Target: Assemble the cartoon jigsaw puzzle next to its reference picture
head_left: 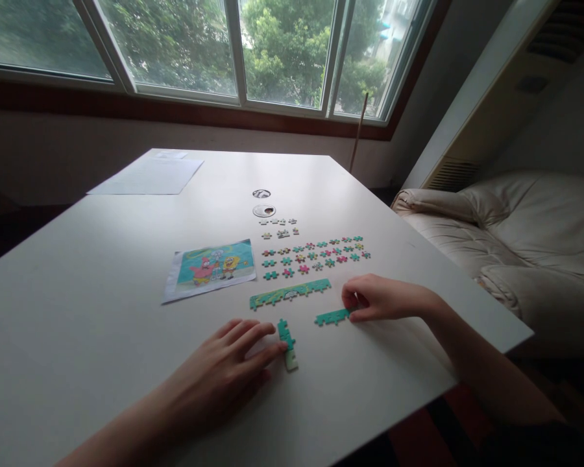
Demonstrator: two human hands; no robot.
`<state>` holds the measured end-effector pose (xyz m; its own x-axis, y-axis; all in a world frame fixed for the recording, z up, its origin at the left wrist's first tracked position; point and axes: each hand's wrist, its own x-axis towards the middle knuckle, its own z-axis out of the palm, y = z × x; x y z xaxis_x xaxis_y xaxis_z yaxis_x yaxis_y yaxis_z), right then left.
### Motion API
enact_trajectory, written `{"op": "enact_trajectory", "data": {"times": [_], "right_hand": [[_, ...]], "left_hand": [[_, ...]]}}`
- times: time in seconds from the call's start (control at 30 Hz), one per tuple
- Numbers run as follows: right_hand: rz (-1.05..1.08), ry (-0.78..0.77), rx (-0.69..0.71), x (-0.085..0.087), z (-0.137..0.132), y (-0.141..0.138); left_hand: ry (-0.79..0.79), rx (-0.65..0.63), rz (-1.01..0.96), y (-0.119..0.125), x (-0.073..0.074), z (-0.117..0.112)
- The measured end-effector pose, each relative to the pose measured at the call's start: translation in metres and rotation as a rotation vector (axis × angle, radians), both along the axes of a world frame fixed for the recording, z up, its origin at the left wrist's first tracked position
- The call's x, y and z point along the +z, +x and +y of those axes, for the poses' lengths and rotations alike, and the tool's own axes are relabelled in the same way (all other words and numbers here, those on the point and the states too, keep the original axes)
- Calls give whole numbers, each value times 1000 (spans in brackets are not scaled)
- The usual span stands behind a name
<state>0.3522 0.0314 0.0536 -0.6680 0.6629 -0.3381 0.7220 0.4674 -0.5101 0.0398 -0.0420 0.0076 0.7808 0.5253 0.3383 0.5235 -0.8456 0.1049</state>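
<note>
My left hand (pixel 238 353) lies low over the white table with its fingers stretched out and apart. One fingertip touches a short upright strip of joined teal and pale jigsaw pieces (pixel 286 336). My right hand (pixel 377 298) is curled at the right end of a short teal jigsaw strip (pixel 331 316), thumb and fingers closed on that end. Part of this end is hidden by the fingers. Just beyond both hands lies a longer joined jigsaw strip (pixel 291 294), teal and green, flat on the table.
Rows of loose jigsaw pieces (pixel 317 266) lie beyond the long strip. Left of them is a printed cartoon picture (pixel 217 264). Two round items (pixel 263 211) sit farther back, and white paper (pixel 148 178) lies far left. A cream sofa (pixel 540 227) stands right of the table (pixel 102 311).
</note>
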Motion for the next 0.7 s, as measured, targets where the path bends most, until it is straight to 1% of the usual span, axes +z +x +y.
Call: {"op": "enact_trajectory", "data": {"times": [0.1,0.2,0.43,0.57,0.7], "right_hand": [[3,21,13,0,0,-1],[7,29,17,0,0,-2],[40,-9,10,-1,1,-1],[48,-22,0,-3,3,2],[60,-18,12,-2,4,4]], "left_hand": [[18,-6,1,4,3,0],[30,-38,19,10,8,0],[-5,-69,63,30,19,-1],[10,-85,75,42,21,-2],[28,-91,64,49,19,-7]]}}
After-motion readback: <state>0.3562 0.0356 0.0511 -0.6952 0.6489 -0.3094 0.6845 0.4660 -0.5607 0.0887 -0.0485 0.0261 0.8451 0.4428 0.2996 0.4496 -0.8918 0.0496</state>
